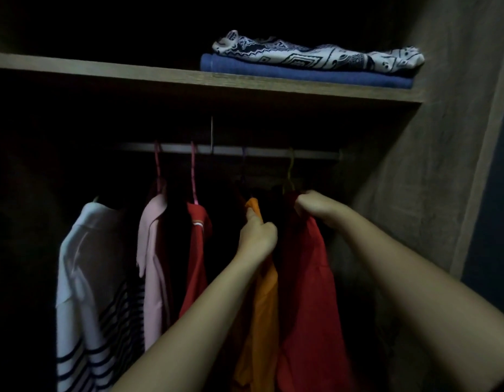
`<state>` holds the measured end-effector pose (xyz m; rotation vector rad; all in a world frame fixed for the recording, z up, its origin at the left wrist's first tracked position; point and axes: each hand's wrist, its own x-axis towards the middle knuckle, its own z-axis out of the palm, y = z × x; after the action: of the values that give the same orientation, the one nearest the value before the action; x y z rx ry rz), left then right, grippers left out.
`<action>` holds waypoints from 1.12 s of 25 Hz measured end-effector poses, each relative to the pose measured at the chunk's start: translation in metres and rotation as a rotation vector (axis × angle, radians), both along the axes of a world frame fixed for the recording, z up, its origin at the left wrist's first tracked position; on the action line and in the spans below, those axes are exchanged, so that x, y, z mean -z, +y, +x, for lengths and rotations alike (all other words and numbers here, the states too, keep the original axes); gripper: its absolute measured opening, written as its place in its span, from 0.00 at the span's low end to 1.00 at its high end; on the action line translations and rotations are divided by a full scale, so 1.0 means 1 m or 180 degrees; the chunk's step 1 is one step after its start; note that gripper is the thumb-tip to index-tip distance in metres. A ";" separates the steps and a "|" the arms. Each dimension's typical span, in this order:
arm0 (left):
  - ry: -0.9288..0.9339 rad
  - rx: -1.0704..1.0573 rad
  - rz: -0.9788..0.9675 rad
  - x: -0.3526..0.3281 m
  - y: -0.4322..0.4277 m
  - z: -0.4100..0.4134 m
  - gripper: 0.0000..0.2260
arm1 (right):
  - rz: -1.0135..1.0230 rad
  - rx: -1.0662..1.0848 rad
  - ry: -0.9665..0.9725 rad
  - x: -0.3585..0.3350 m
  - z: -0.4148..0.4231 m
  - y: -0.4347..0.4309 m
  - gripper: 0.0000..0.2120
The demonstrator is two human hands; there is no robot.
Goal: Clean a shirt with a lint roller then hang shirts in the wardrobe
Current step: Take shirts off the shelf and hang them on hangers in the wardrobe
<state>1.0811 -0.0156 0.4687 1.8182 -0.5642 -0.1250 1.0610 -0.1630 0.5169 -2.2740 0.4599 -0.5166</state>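
Inside a dark wardrobe, several shirts hang from a metal rail (228,150). My left hand (256,236) is closed on the shoulder of an orange shirt (262,306). My right hand (316,206) grips the top of a red shirt (310,292) that hangs on a yellowish hanger (290,171) at the right end of the rail. Left of my hands hang a darker red shirt (195,250), a pink shirt (154,264) and a white shirt with dark stripes (89,292). No lint roller is in view.
A wooden shelf (132,73) runs above the rail and bears a folded blue garment (301,72) under a patterned black-and-white one (316,56). The wardrobe's side wall (429,165) stands close on the right. The left part of the wardrobe is too dark to read.
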 end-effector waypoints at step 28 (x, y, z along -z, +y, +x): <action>-0.2817 -0.1498 0.0690 0.048 0.227 0.010 0.22 | -0.3479 -0.1397 -0.1116 0.101 -0.038 0.184 0.36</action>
<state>1.0906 0.2118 0.4210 2.1263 -0.7171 1.0125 1.0234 0.0210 0.4157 -3.0469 -0.6648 -1.0793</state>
